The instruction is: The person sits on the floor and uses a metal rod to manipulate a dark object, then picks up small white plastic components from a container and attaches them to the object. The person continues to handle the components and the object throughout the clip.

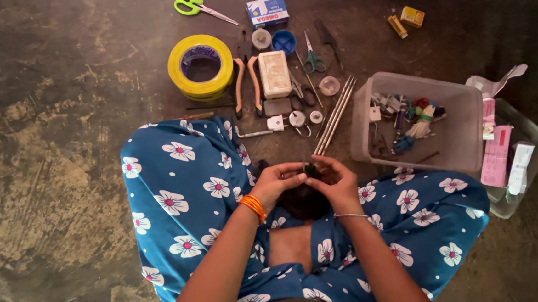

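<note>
My left hand (276, 183) and my right hand (334, 183) meet over my lap, fingertips pinched together on a small dark object (310, 169) between them. A dark bundle (302, 200), like black thread or hair, hangs just beneath the hands; what it is stays unclear. An orange bangle circles my left wrist and a thin silver one my right. I sit cross-legged on the floor in blue cloth with white flowers (176, 182).
Ahead on the dark floor lie a yellow tape roll (200, 66), green scissors (199, 4), orange-handled pliers (246, 83), a white case (274, 73), a blue-white box (267, 10), metal rods (334, 115) and small parts. A clear bin (458, 147) with threads stands right, another container (525, 152) beyond.
</note>
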